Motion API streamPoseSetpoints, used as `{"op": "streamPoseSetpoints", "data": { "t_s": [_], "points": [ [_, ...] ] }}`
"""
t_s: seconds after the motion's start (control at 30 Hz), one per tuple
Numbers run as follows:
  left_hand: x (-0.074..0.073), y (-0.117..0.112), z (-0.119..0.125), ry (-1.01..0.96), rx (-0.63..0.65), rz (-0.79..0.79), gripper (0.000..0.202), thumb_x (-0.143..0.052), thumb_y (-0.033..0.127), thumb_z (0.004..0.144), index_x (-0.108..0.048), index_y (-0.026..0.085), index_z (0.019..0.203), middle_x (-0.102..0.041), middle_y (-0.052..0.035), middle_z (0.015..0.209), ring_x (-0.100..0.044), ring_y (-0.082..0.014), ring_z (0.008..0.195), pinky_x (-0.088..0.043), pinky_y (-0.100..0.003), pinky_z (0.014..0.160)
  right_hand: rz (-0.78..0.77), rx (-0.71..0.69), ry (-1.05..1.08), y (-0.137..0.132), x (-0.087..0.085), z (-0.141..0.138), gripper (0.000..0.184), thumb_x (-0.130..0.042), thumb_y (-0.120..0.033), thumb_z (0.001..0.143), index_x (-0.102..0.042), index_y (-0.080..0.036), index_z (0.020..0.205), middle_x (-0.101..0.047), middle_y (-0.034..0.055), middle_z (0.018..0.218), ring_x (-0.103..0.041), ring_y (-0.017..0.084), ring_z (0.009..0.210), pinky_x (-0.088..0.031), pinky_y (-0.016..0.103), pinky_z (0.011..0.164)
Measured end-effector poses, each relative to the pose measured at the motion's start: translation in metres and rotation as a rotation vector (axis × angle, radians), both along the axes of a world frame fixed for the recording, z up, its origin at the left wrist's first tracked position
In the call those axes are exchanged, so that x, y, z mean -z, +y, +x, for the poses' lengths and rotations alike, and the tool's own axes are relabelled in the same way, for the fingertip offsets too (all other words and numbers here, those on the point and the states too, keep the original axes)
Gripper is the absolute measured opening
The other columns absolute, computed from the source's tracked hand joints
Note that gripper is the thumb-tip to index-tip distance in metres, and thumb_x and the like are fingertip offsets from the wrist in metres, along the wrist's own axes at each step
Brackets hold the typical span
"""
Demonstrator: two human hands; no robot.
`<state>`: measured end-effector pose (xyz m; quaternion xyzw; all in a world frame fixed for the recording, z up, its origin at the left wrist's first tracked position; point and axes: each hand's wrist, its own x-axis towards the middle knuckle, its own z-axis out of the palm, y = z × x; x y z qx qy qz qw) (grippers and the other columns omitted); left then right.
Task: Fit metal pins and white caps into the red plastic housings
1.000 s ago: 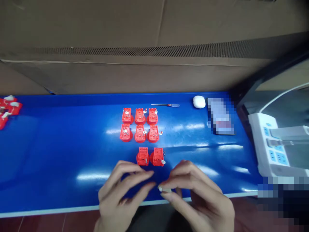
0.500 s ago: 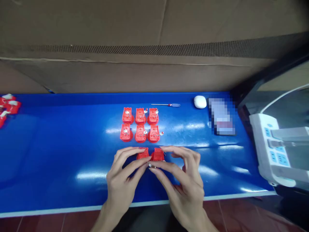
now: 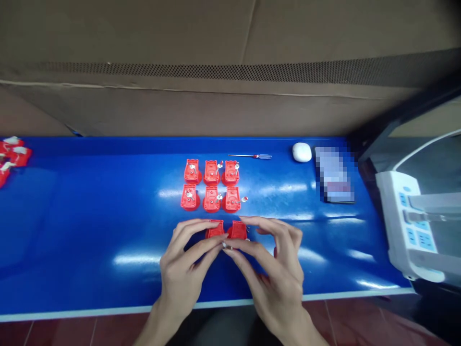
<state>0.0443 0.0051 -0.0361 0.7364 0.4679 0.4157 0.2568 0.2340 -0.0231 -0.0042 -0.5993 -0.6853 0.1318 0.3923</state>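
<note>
Two red plastic parts (image 3: 226,229) stand side by side near the front of the blue table (image 3: 90,216). My left hand (image 3: 187,269) curls its fingers round the left one. My right hand (image 3: 273,269) reaches over the right one, its thumb and forefinger pinched on a tiny pale piece (image 3: 226,245) where the two hands meet. Behind them stand two rows of three more red parts (image 3: 212,185), each with a small white and metal piece on top.
A thin screwdriver (image 3: 250,156), a white oval object (image 3: 301,152) and a blurred flat item (image 3: 334,175) lie at the back right. A white and blue device (image 3: 410,226) stands off the right end. More red parts (image 3: 10,156) lie far left. Cardboard rises behind.
Both hands moved forward from the table's front edge to the two nearest red parts, the right hand carrying the small pale piece. Over the last half second they hardly shifted.
</note>
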Motion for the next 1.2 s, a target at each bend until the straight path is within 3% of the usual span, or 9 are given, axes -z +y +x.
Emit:
{"op": "streamPoseSetpoints", "data": {
  "t_s": [0.23,0.43,0.6,0.87,1.2],
  "points": [
    [0.003,0.002,-0.002,-0.012,0.021,0.004,0.035,-0.081,0.004,0.099,-0.083,0.029,0.123,-0.079,-0.0049,0.131,-0.069,-0.0255,0.126,-0.061,-0.047,0.104,0.042,-0.039,-0.153,0.001,-0.005,0.001,0.026,-0.075,-0.014,0.104,-0.08,-0.031,0.123,-0.07,0.0103,0.142,-0.057,0.032,0.127,-0.053,0.054,0.105],
    [0.002,0.004,-0.002,-0.014,0.04,0.023,0.036,-0.08,0.004,0.1,-0.084,0.029,0.125,-0.078,-0.005,0.133,-0.069,-0.0251,0.126,-0.061,-0.046,0.104,0.031,-0.034,-0.115,0.005,-0.01,0.0,0.018,-0.075,-0.012,0.105,-0.078,-0.024,0.118,-0.067,0.0114,0.142,-0.054,0.031,0.127,-0.052,0.051,0.105],
    [0.002,0.003,-0.002,0.007,0.04,0.029,0.034,-0.08,0.004,0.1,-0.083,0.029,0.124,-0.077,-0.0056,0.134,-0.068,-0.0256,0.128,-0.06,-0.047,0.105,-0.024,-0.074,-0.091,0.005,-0.013,0.005,0.024,-0.072,-0.011,0.106,-0.077,-0.027,0.123,-0.064,0.0107,0.147,-0.053,0.031,0.13,-0.053,0.051,0.105],
    [-0.001,-0.001,0.001,0.038,0.035,0.084,0.037,-0.082,0.002,0.097,-0.083,0.026,0.124,-0.077,-0.0056,0.132,-0.069,-0.0249,0.127,-0.059,-0.046,0.104,-0.054,-0.158,-0.168,0.005,-0.019,0.025,0.018,-0.075,-0.014,0.105,-0.076,-0.025,0.119,-0.061,0.0115,0.154,-0.052,0.032,0.13,-0.05,0.051,0.105],
    [-0.005,-0.004,-0.001,0.068,0.042,0.12,0.039,-0.081,-0.001,0.098,-0.081,0.026,0.127,-0.078,-0.0068,0.132,-0.069,-0.0266,0.128,-0.059,-0.047,0.101,-0.043,-0.193,-0.236,0.007,-0.024,0.027,0.016,-0.075,-0.015,0.106,-0.075,-0.024,0.118,-0.062,0.0112,0.154,-0.053,0.031,0.126,-0.049,0.051,0.106]
  ]
}}
